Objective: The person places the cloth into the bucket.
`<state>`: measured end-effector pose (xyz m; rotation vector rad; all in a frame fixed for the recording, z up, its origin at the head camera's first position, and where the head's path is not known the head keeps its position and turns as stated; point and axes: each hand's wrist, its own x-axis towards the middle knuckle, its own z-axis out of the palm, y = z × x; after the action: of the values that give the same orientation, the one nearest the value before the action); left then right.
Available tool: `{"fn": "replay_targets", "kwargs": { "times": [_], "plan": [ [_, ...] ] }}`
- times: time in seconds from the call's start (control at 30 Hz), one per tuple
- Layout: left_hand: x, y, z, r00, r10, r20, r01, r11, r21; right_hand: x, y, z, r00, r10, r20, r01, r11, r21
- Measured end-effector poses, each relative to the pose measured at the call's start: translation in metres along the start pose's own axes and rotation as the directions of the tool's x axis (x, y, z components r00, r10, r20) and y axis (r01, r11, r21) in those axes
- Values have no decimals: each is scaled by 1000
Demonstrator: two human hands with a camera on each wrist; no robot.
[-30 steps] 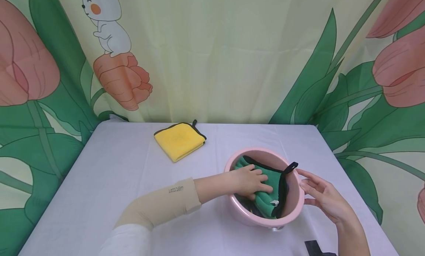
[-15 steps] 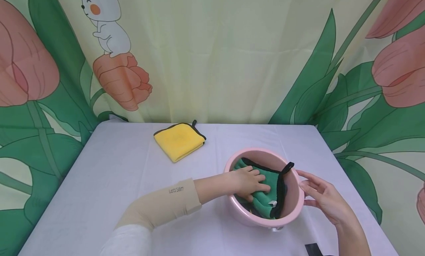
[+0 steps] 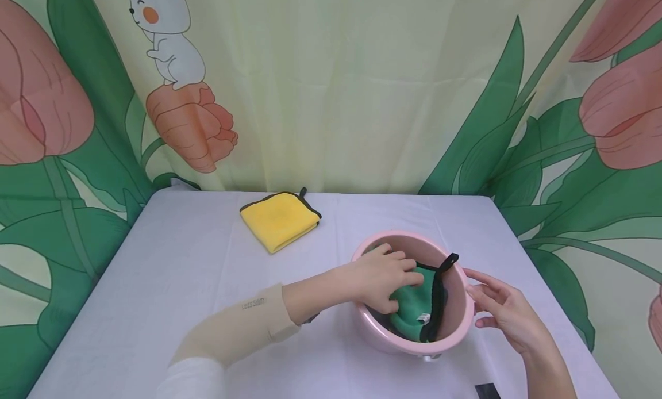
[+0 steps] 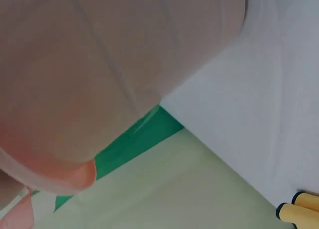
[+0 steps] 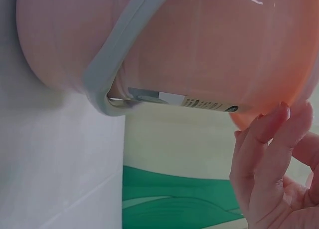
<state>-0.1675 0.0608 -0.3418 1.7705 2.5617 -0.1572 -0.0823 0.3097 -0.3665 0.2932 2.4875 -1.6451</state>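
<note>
A pink bucket stands on the white-covered table with a folded green cloth inside, edged in black. The cloth's black loop sticks up at the right rim. My left hand is over the bucket's left part, fingers spread and loosely bent above the cloth and hiding some of it. In the left wrist view only the bucket's outer wall shows, not the hand. My right hand touches the bucket's right rim from outside; in the right wrist view its fairly straight fingers meet the wall just below the rim.
A folded yellow cloth with black edging lies at the back of the table, left of the bucket. A grey handle hangs on the bucket's side. Behind the table hangs a printed curtain. A black strip lies at the front right.
My left hand has risen off the green cloth and shifted slightly left, its fingers more bent. The right hand stays at the rim, and the bucket has hardly moved.
</note>
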Motion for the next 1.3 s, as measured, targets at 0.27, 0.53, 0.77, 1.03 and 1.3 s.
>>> {"fn": "replay_targets", "kwargs": {
  "times": [0.27, 0.53, 0.77, 1.03, 1.3],
  "plan": [
    [-27, -38, -3, 852, -173, -495, 207, 978, 15, 0, 2, 0, 1000, -26, -3, 26, 1000, 1],
    [-52, -96, 24, 672, -371, -642, 441, 896, -56, 1, 2, 0, 1000, -29, 2, 29, 1000, 2],
    [-76, -135, 58, 645, -545, -536, 600, 795, -88, 0, 2, 0, 1000, -29, 2, 29, 1000, 5],
    [-95, -161, 96, 633, -723, -275, 717, 682, -144, 0, 3, -1, 999, -44, 7, 44, 999, 7],
    [-111, -175, 125, 610, -779, -144, 757, 626, -188, 0, 3, -1, 999, -46, 16, 46, 999, 0]
  ]
}}
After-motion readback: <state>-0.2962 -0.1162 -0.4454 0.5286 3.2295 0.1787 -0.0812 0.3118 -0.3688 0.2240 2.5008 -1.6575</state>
